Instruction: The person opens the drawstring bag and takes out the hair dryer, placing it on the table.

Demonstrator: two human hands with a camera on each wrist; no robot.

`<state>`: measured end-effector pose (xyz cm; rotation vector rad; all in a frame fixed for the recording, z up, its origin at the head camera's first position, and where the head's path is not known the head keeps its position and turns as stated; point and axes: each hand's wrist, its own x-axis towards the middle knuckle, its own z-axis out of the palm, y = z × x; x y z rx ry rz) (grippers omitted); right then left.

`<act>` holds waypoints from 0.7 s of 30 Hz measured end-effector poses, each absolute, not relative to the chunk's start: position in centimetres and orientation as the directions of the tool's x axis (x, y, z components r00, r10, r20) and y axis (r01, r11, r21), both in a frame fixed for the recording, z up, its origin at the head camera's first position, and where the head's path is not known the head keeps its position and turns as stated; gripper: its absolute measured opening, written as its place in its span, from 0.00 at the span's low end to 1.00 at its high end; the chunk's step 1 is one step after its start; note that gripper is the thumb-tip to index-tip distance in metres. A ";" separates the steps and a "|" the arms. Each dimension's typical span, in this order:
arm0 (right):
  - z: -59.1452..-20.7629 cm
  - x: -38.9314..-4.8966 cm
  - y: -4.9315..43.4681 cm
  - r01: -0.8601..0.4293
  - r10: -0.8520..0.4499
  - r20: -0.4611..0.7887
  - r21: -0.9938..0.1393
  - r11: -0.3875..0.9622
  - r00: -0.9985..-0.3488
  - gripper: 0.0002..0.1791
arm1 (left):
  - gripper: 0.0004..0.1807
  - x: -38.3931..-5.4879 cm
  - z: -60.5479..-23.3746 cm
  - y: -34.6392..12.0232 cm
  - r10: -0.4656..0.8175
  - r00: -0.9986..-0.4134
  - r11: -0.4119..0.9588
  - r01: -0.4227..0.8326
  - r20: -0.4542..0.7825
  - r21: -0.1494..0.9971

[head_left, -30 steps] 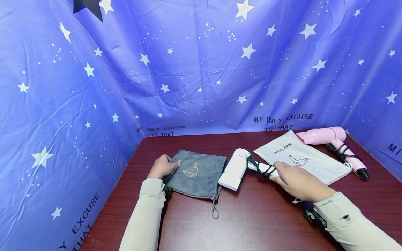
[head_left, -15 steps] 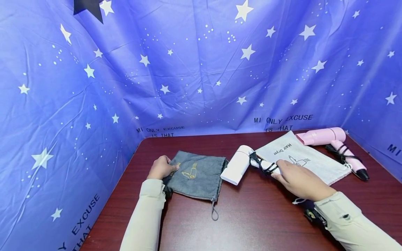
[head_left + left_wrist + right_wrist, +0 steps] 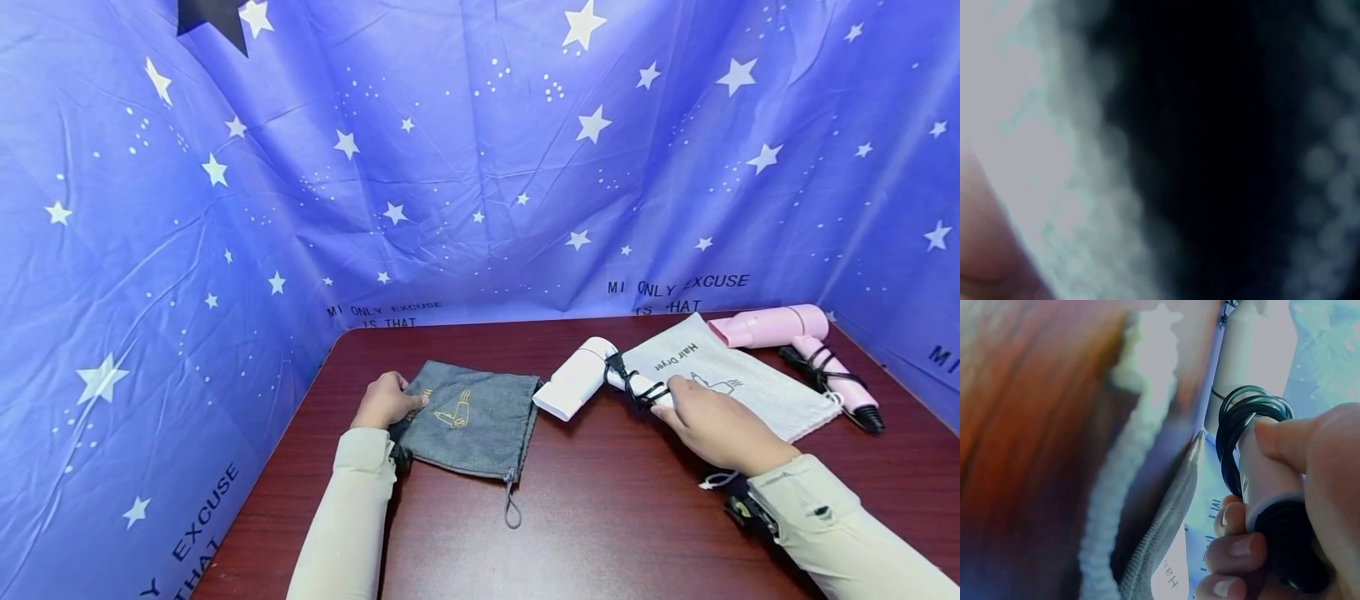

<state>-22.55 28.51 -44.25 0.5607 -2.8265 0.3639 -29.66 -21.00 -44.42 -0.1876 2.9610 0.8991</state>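
Observation:
My right hand point(image 3: 716, 421) grips the handle of a white hair dryer point(image 3: 577, 379), its black cord wound round the handle. In the right wrist view, thumb and fingers wrap the handle point(image 3: 1269, 472) just below the coiled cord point(image 3: 1250, 425). The dryer's nozzle points at the mouth of a dark grey drawstring bag point(image 3: 468, 421) with a yellow dryer print, right at its edge. At the bag's left end, my left hand point(image 3: 386, 402) pinches the cloth, thumb on top and the other fingers hidden underneath. Blurred close-up cloth point(image 3: 1054, 156) fills most of the left wrist view.
A white drawstring bag point(image 3: 765, 392) printed "Hair Dryer" lies partly behind my right hand, its white cord point(image 3: 718, 480) trailing onto the table point(image 3: 570, 533). Beyond it rests a pink hair dryer point(image 3: 780, 325) with a wound cord. A starry blue curtain point(image 3: 480, 167) encloses the table.
The white hair dryer has risen in view and shifted right, away from the grey bag's mouth, in my right hand. My left hand stays nearly still on the bag.

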 end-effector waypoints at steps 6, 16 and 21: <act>-44.3 -22.9 28.5 -0.385 -0.322 0.282 -0.208 0.899 -0.904 0.15 | 0.22 -29.7 -44.5 -21.0 -0.104 -0.992 0.829 -0.127 -0.072 0.544; -44.6 -23.8 27.8 -0.351 -0.278 0.288 -0.248 0.903 -0.916 0.17 | 0.21 -29.8 -44.6 -21.0 -0.108 -0.991 0.829 -0.131 -0.074 0.543; -44.8 -24.3 27.6 -0.330 -0.255 0.281 -0.262 0.907 -0.925 0.18 | 0.21 -29.8 -44.6 -21.0 -0.109 -0.991 0.834 -0.131 -0.072 0.537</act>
